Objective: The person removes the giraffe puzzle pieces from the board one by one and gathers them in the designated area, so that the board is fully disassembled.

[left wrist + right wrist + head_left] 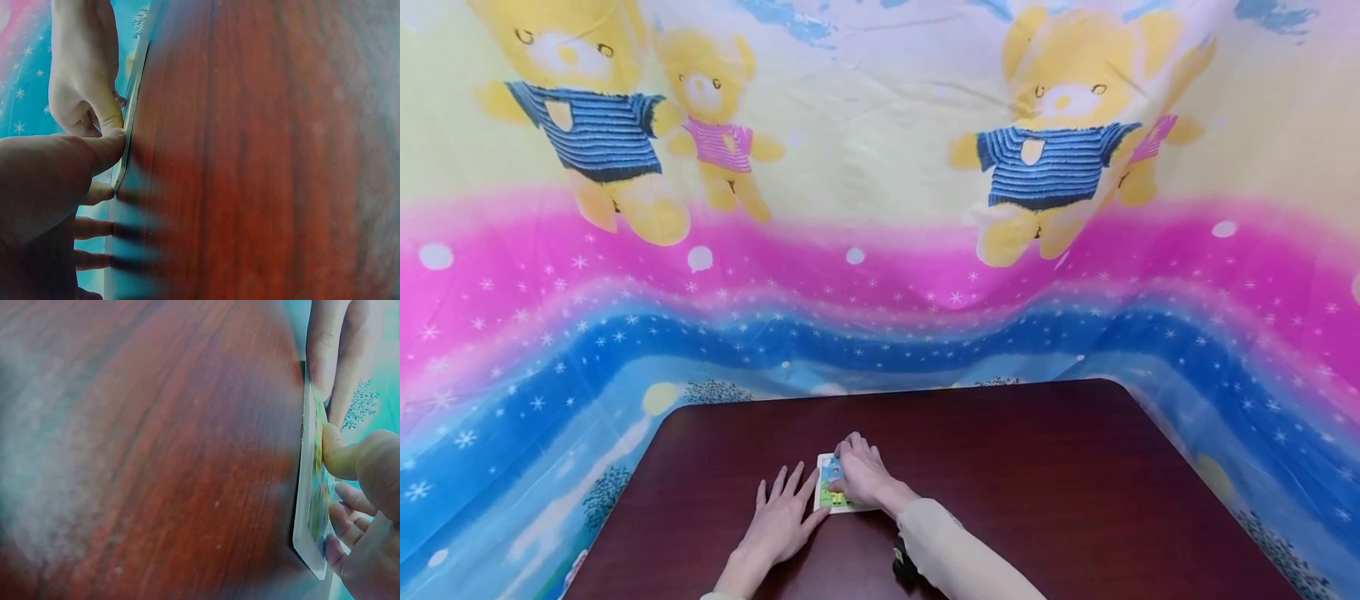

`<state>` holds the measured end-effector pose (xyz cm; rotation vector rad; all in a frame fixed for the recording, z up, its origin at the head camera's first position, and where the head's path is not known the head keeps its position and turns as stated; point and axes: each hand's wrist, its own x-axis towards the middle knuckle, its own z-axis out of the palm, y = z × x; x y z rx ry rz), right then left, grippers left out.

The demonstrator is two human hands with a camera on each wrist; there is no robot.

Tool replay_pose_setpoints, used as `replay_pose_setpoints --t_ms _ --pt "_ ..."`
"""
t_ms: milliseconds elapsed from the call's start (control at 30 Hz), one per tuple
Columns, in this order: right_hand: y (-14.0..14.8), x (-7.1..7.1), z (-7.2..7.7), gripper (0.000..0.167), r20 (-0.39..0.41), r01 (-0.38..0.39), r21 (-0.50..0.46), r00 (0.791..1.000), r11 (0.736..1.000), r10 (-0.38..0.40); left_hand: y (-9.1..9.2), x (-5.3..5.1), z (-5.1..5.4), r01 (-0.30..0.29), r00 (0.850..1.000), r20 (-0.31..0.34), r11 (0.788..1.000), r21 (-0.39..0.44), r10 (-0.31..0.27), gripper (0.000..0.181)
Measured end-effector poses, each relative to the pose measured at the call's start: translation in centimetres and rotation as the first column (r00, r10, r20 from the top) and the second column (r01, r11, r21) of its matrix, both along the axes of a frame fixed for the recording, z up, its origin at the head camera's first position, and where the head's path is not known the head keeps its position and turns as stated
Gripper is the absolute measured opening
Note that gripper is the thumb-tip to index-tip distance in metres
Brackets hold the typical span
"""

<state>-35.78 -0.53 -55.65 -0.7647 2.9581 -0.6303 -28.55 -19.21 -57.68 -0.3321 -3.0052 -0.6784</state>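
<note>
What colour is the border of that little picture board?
Whitish: the border of the picture board shows best in the head view.

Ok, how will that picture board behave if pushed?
The picture board probably stays stiff, since its edge looks straight. Its flat, thin shape makes rolling or tipping unlikely, and it may slide easily on the smooth-looking table.

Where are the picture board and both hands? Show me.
Picture board (827,490), head view: printed face, left part.
Left hand (779,518), head view: back of hand.
Right hand (862,476), head view: back of hand.
</note>
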Motion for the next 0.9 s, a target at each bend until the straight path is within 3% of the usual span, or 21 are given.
replay_pose_setpoints --t_ms 333,500,633,900 --pt "0.0 -0.3 -0.8 0.043 0.013 -0.005 -0.086 1.0 0.996 0.006 0.5 0.6 1.4 -0.011 0.999 0.044 1.0 -0.024 0.012 0.069" --pt "0.1 -0.3 -1.5 0.048 -0.03 -0.036 -0.141 0.999 0.989 0.032 0.5 0.6 1.2 -0.016 0.999 0.035 0.999 -0.049 0.018 0.068" --pt "0.1 -0.2 -1.5 0.053 -0.013 -0.042 -0.137 0.999 0.99 0.04 0.4 0.5 1.2 -0.016 0.999 0.04 0.999 -0.044 0.018 0.069" --pt "0.0 -0.4 -2.0 0.035 -0.02 -0.051 -0.153 0.999 0.987 0.048 0.5 0.6 1.1 -0.012 1.0 0.011 0.999 -0.043 0.012 0.068"
